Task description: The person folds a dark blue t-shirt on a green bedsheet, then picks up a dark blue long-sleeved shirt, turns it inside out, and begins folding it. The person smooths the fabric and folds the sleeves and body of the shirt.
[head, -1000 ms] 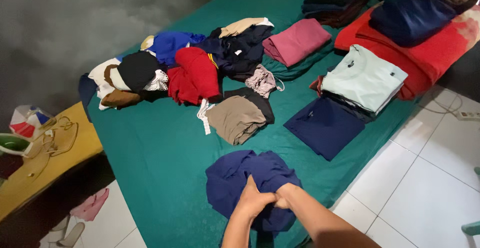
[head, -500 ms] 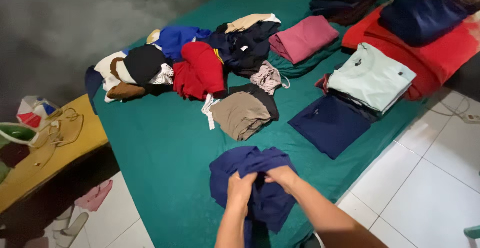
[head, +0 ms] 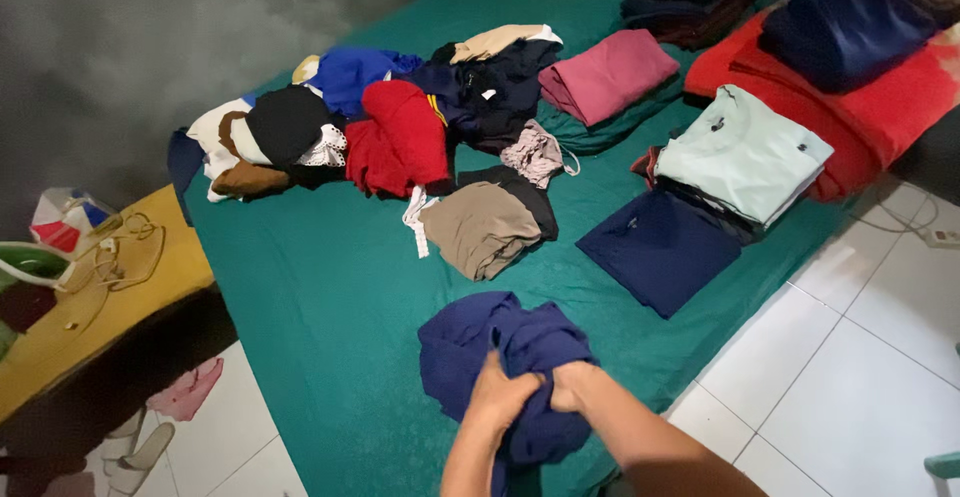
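Both hands, left hand (head: 503, 394) and right hand (head: 566, 387), pinch the bunched navy garment (head: 505, 357); its bulk lies just beyond the fingers.

A bed (head: 330, 287) with a green sheet carried a loose heap of clothes (head: 380, 127), a folded tan garment (head: 478, 229), a folded navy shirt (head: 658, 249) and a pale green shirt (head: 745, 155). A yellow table (head: 110, 297) stood beside it.

Both hands, left hand (head: 497, 394) and right hand (head: 572, 387), bunch a crumpled navy garment (head: 470, 342) on the green bedsheet (head: 320, 297), near a folded tan garment (head: 480, 232) and a flat navy shirt (head: 655, 247)
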